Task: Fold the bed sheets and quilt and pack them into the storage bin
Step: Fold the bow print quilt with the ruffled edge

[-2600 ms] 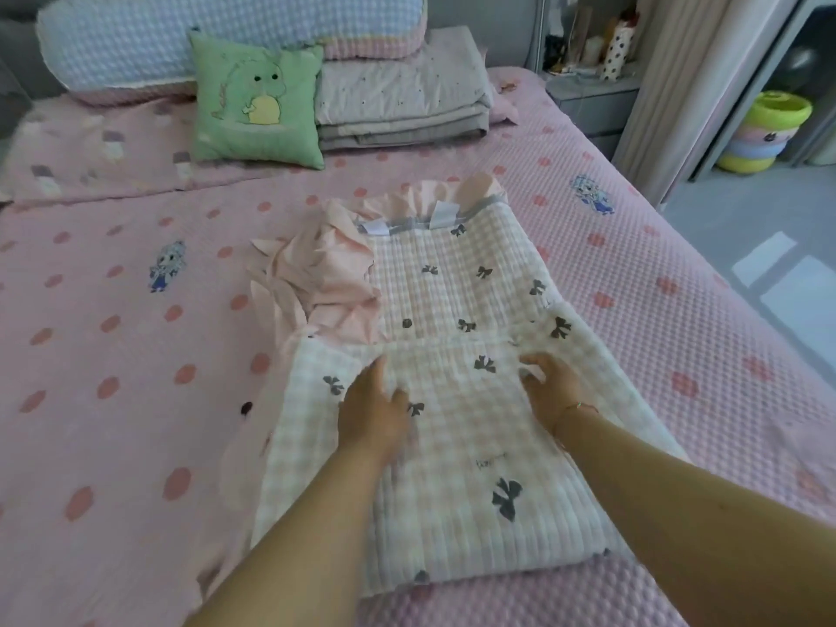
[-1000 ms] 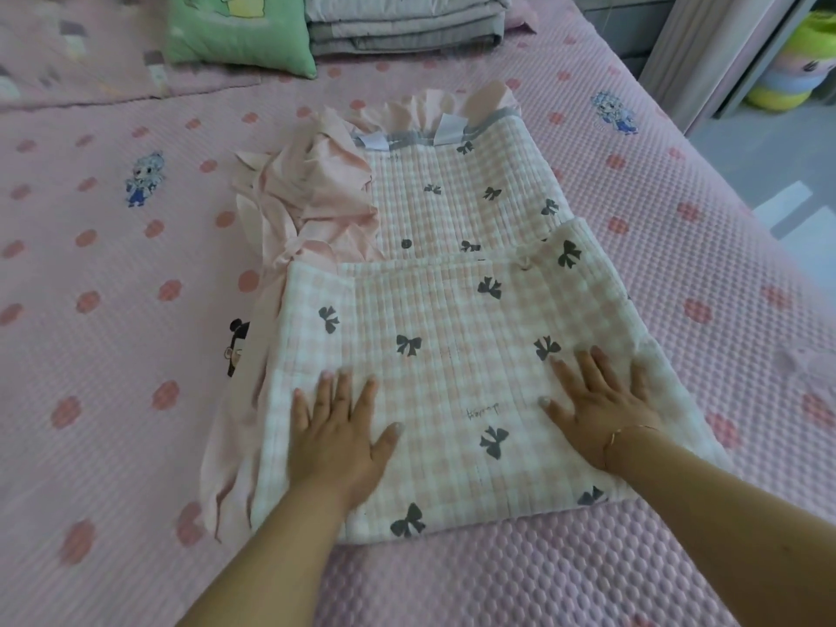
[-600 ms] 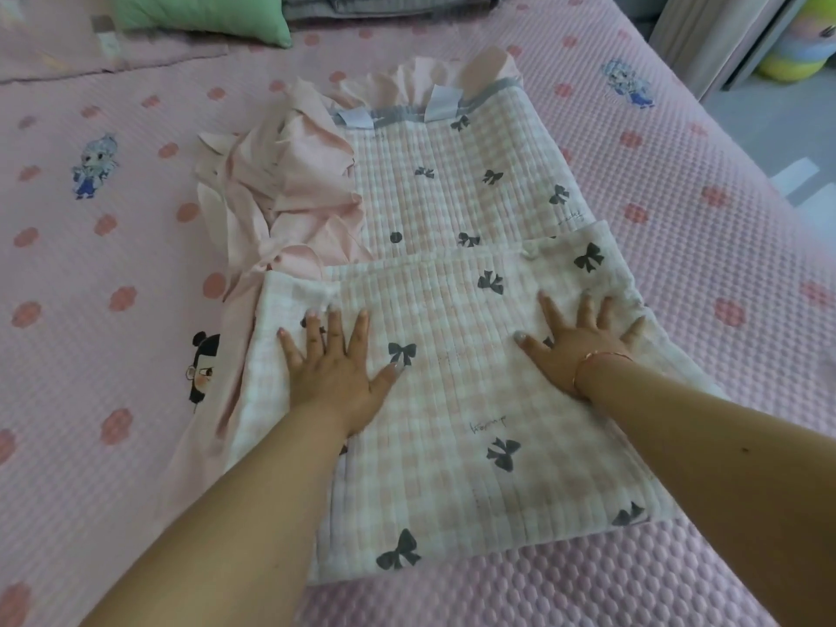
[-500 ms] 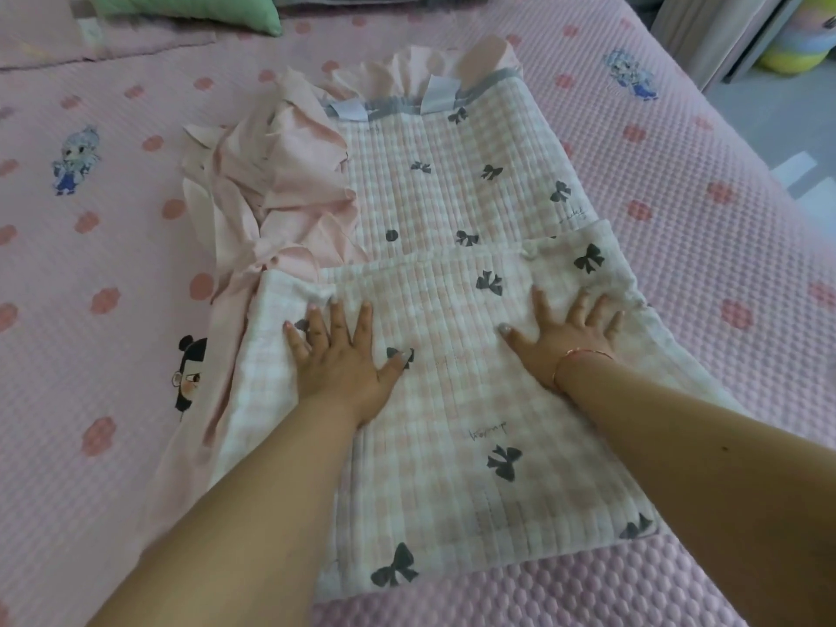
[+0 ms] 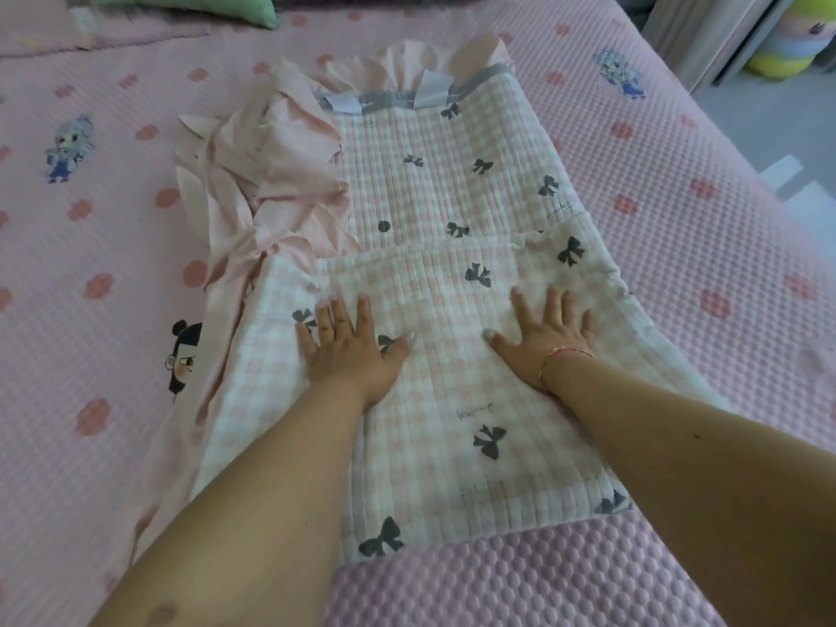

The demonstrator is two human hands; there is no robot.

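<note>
Pink dotted bed (image 5: 678, 228) carrying the partly folded checked quilt (image 5: 452, 183), its near half doubled over, pink ruffle (image 5: 271, 174) bunched at far left. Left hand (image 5: 348, 350) and right hand (image 5: 543, 341) lie flat, fingers spread, pressing the folded layer, grasping nothing.

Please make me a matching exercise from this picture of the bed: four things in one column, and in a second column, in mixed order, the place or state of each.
Things:
1. left hand
2. bracelet
3. green pillow
4. pink ruffle

Places or states:
A. on the right wrist
B. bunched along the left side of the checked quilt
C. flat, fingers spread, on the folded layer
D. at the top edge, far end of the bed

Pairs: 1-C, 2-A, 3-D, 4-B
</note>
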